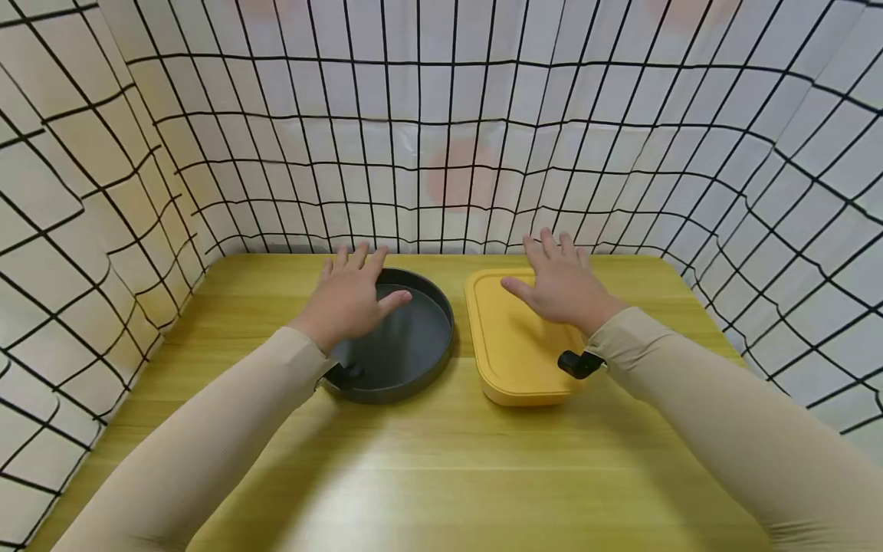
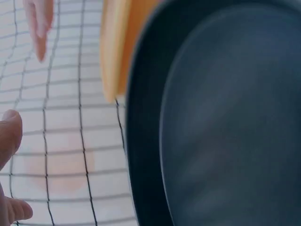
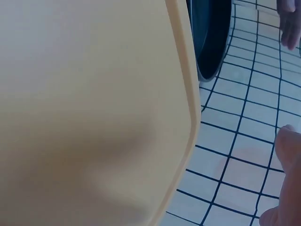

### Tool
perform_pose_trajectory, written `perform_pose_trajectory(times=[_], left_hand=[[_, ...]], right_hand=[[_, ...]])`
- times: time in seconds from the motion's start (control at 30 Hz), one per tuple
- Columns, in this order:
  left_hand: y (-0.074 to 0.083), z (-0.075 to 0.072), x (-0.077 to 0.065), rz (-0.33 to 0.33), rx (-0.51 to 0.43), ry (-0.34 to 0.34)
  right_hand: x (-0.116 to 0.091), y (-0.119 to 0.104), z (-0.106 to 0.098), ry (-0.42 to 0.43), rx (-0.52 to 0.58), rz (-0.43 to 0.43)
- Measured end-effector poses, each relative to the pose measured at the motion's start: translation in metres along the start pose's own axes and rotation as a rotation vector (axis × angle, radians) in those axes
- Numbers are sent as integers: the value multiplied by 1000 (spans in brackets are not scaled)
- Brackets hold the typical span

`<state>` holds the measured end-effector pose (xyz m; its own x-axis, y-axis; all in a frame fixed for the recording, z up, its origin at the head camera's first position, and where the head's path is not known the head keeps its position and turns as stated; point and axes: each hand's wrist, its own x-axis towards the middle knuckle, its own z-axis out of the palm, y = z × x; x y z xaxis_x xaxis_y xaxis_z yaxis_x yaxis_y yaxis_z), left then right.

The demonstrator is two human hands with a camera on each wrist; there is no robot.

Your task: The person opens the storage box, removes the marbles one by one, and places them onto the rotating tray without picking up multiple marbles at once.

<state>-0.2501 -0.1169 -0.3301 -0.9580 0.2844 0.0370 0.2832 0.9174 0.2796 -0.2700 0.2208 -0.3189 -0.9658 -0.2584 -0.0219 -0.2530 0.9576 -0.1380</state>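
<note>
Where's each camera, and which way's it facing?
Head: on the head, facing forward and down at table, dark pan and yellow box; left hand, right hand and sleeves show.
Left wrist: on that wrist, facing the pan; own fingers left edge, right hand top left.
Right wrist: on that wrist, facing the box; own fingers right edge, left hand top right.
Both wrist views share pan, box and gridded backdrop.

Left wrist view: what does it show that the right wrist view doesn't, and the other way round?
Only the left wrist view shows a wide stretch of the floor of the dark pan. Only the right wrist view shows the broad top of the yellow box. Both show, in part, the pan, the box, the grid-lined backdrop, the left hand and the right hand.
</note>
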Motion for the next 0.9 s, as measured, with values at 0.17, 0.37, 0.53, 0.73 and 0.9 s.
perform_pose_trajectory(times=[0.17, 0.37, 0.53, 0.73, 0.9], left_hand=[[21, 8, -20, 91, -74, 30], [49, 27, -49, 188, -214, 53], [67, 43, -66, 229, -314, 47], [81, 61, -77, 225, -345, -13], [89, 74, -78, 215, -383, -66]], right_hand=[[-7, 4, -4, -13, -8, -26], [-18, 11, -5, -30, -16, -87], [-24, 14, -5, -30, -35, -116], [-31, 16, -2, -38, -52, -161], [-38, 16, 0, -63, -40, -180]])
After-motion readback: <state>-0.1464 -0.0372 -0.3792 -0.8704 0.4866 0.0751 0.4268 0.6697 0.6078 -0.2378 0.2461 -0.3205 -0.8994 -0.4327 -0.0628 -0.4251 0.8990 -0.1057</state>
